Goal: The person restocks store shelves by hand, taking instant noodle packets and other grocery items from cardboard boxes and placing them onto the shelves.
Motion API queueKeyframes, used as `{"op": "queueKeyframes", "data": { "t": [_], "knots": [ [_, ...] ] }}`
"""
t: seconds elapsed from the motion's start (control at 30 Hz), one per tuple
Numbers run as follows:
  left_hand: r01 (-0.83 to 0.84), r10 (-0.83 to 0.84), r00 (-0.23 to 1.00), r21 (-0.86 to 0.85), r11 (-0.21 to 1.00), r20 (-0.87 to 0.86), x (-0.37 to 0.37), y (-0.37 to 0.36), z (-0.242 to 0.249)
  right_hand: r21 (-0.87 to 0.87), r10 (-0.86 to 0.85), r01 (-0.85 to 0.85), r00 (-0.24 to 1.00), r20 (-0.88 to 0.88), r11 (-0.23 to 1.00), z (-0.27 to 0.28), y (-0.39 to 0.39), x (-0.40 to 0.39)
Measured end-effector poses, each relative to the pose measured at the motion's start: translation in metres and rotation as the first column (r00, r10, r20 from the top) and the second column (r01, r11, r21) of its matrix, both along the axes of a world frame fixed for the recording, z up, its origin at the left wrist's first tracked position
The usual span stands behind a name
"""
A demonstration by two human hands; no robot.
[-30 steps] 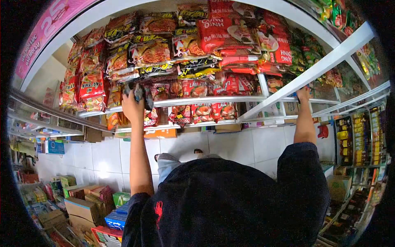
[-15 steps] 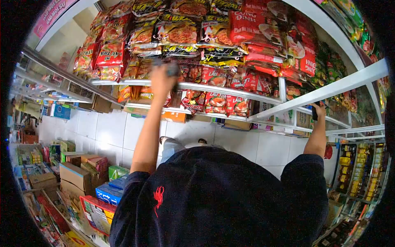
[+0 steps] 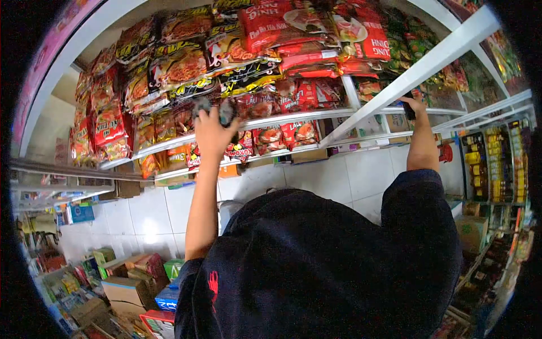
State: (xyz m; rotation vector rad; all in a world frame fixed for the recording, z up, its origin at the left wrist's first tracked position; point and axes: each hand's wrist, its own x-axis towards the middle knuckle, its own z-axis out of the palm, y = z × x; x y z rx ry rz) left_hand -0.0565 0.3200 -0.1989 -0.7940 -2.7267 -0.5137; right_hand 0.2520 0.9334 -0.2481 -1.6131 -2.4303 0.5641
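Note:
My left hand (image 3: 213, 134) is at the front rail of the noodle shelf, fingers round a dark grey, blurred bundle (image 3: 227, 113) that looks like a cloth. Right behind it lie black-and-yellow noodle packs (image 3: 179, 63), with red hotpot noodle packs (image 3: 261, 107) just to the right. Over on the right, my right hand (image 3: 417, 105) grips a slim black object (image 3: 409, 111), shaped like a phone, beside the white shelf frame (image 3: 389, 90). Most of that object is hidden by the fingers.
Red pho packs (image 3: 282, 25) are stacked on the upper shelf, and green packs (image 3: 420, 42) stand farther right. Cardboard boxes (image 3: 125, 294) sit on the floor at lower left. A rack of yellow-labelled goods (image 3: 497, 161) is at right. White floor tiles (image 3: 149, 212) run below the shelf.
The view has swung so the shelf appears shifted left and lower. My left hand, still with the grey bundle, has moved rightward along the shelf front. My right hand keeps its black object.

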Motion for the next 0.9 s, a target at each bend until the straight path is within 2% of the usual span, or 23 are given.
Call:
{"op": "queueKeyframes", "data": {
  "t": [0.07, 0.1, 0.13, 0.17, 0.2, 0.23, 0.27, 0.3, 0.33, 0.37, 0.43, 0.47, 0.53, 0.57, 0.6, 0.63, 0.67, 0.73, 0.77, 0.8, 0.83, 0.87, 0.9],
  "knots": [
    [0.043, -0.045, 0.998, 0.04, 0.998, 0.042, -0.004, -0.009, 0.002, 0.02, -0.206, 0.205, 0.97, 0.128, 0.979, 0.027, -0.041, -0.008],
    [0.066, -0.068, 0.997, 0.073, 0.995, 0.028, -0.025, -0.03, -0.013, -0.068, -0.147, 0.154, 0.984, 0.104, 0.986, 0.04, -0.054, -0.009],
    [0.088, -0.074, 0.985, 0.083, 0.993, -0.159, -0.057, -0.056, -0.042, -0.066, -0.155, 0.162, 0.983, 0.102, 0.985, 0.035, -0.048, -0.006],
    [0.026, -0.028, 1.0, 0.138, 0.99, 0.013, -0.07, -0.079, -0.03, -0.049, -0.154, 0.16, 0.982, 0.107, 0.986, 0.017, -0.025, -0.003],
    [0.036, -0.027, 0.999, 0.239, 0.97, -0.043, -0.095, -0.109, -0.04, -0.032, -0.152, 0.156, 0.982, 0.113, 0.987, -0.001, -0.003, 0.0],
    [-0.285, 0.272, 0.958, 0.212, 0.935, 0.087, -0.094, -0.117, -0.032, -0.016, -0.149, 0.152, 0.981, 0.122, 0.988, -0.004, -0.001, 0.0],
    [-0.382, 0.374, 0.924, 0.174, 0.908, 0.081, -0.095, -0.114, -0.027, -0.015, -0.152, 0.155, 0.981, 0.121, 0.988, -0.003, 0.002, 0.004],
    [-0.316, 0.317, 0.948, 0.152, 0.936, 0.024, -0.087, -0.101, -0.026, -0.237, -0.091, 0.088, 0.996, 0.0, 0.967, 0.011, -0.009, 0.004],
    [-0.252, 0.258, 0.966, 0.128, 0.959, -0.033, -0.073, -0.079, -0.024, -0.437, -0.053, -0.01, 0.99, -0.132, 0.899, 0.025, -0.019, 0.003],
    [-0.128, 0.139, 0.989, 0.179, 0.975, -0.048, -0.058, -0.053, -0.024, -0.602, -0.045, -0.131, 0.962, -0.268, 0.788, 0.033, -0.026, 0.002],
    [0.081, -0.065, 0.99, 0.128, 0.988, -0.126, -0.023, -0.012, -0.026, -0.565, -0.058, -0.104, 0.963, -0.262, 0.819, -0.007, 0.033, 0.026],
    [0.094, -0.095, 0.995, 0.092, 0.991, 0.0, -0.006, 0.001, -0.013, -0.527, -0.067, -0.078, 0.966, -0.251, 0.847, -0.023, 0.068, 0.03],
    [0.122, -0.101, 0.983, 0.128, 0.984, -0.156, -0.02, -0.014, -0.03, -0.444, -0.083, -0.031, 0.969, -0.235, 0.895, -0.054, 0.121, 0.044],
    [0.029, -0.029, 1.0, 0.096, 0.995, 0.002, -0.025, -0.03, -0.015, -0.406, -0.093, -0.007, 0.97, -0.225, 0.914, -0.07, 0.149, 0.051],
    [0.055, -0.037, 0.992, 0.152, 0.987, -0.118, -0.057, -0.059, -0.042, -0.367, -0.104, 0.018, 0.971, -0.215, 0.93, -0.087, 0.175, 0.059],
    [-0.035, 0.03, 0.999, 0.247, 0.968, 0.024, -0.065, -0.08, -0.025, -0.37, -0.102, 0.018, 0.972, -0.21, 0.929, -0.075, 0.154, 0.052],
    [-0.198, 0.198, 0.98, 0.275, 0.941, 0.027, -0.071, -0.1, -0.021, -0.385, -0.145, 0.02, 0.943, -0.299, 0.923, -0.062, 0.131, 0.053],
    [-0.386, 0.375, 0.922, 0.146, 0.911, 0.098, -0.072, -0.097, -0.01, -0.415, -0.231, 0.017, 0.851, -0.472, 0.91, -0.037, 0.081, 0.039],
    [-0.266, 0.262, 0.964, 0.192, 0.945, 0.048, -0.072, -0.085, -0.02, -0.375, -0.35, 0.181, 0.819, -0.454, 0.909, -0.007, 0.025, 0.015],
    [-0.14, 0.145, 0.989, 0.233, 0.962, -0.008, -0.067, -0.067, -0.03, -0.376, -0.349, 0.178, 0.818, -0.457, 0.909, 0.009, 0.008, 0.011],
    [-0.078, 0.077, 0.997, 0.124, 0.989, 0.01, -0.05, -0.045, -0.027, -0.377, -0.332, 0.165, 0.837, -0.435, 0.911, 0.018, -0.004, 0.01],
    [-0.051, 0.052, 0.998, 0.049, 0.998, -0.028, -0.031, -0.024, -0.023, -0.377, -0.313, 0.153, 0.856, -0.411, 0.913, 0.023, -0.011, 0.009],
    [-0.041, 0.041, 0.999, 0.071, 0.997, -0.004, -0.03, -0.026, -0.018, -0.375, -0.309, 0.15, 0.857, -0.412, 0.915, -0.015, 0.046, 0.027]
  ]
}}
